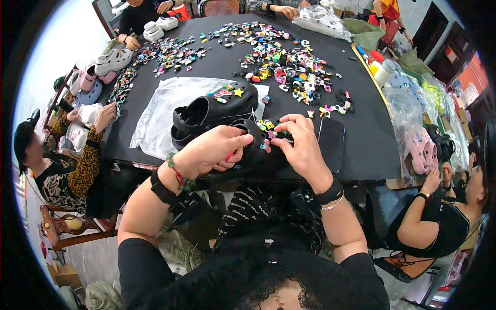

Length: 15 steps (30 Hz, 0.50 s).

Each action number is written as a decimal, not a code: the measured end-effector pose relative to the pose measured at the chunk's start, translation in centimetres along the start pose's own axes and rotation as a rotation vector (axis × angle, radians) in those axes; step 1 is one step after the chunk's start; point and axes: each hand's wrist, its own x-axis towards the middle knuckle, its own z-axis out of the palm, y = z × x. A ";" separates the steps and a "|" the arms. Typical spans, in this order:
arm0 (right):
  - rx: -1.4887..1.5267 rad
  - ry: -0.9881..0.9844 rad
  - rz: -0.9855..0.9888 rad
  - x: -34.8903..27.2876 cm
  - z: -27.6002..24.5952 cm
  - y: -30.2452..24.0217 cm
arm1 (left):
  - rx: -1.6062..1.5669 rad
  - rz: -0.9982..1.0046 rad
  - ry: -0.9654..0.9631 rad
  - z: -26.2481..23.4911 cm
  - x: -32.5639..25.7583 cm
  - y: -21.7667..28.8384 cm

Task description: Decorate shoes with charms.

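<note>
My left hand [219,151] is closed round the edge of a black clog [254,135] held just over the table's near edge. Colourful shoe charms sit on this clog, and the lower part is dark and hard to make out. With thumb and fingertips together, my right hand [306,147] pinches at a small pink charm [265,146] on it. Just beyond stands a second black clog [227,106] with several charms on its toe, a yellow star among them. That one rests on a white plastic bag [155,121] spread over the black table [206,59].
A large scattered heap of charms [297,70] covers the far middle, with more charms [173,54] to the left. Close to my right hand lies a dark phone [331,142]. Co-workers sit left, right and opposite, handling clogs. Bagged clogs and a pink pair [421,150] lie at right.
</note>
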 end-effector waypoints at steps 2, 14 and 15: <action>-0.005 -0.017 0.015 -0.2 -0.4 -0.1 | 0.123 -0.028 0.012 0.2 -0.1 0.1; 0.050 -0.073 0.053 -1.9 -4.3 0.0 | 0.706 0.523 0.353 3.3 -2.1 -4.3; 0.052 -0.071 0.059 -2.1 -4.4 -0.2 | 0.731 0.459 0.358 3.6 -2.4 -4.4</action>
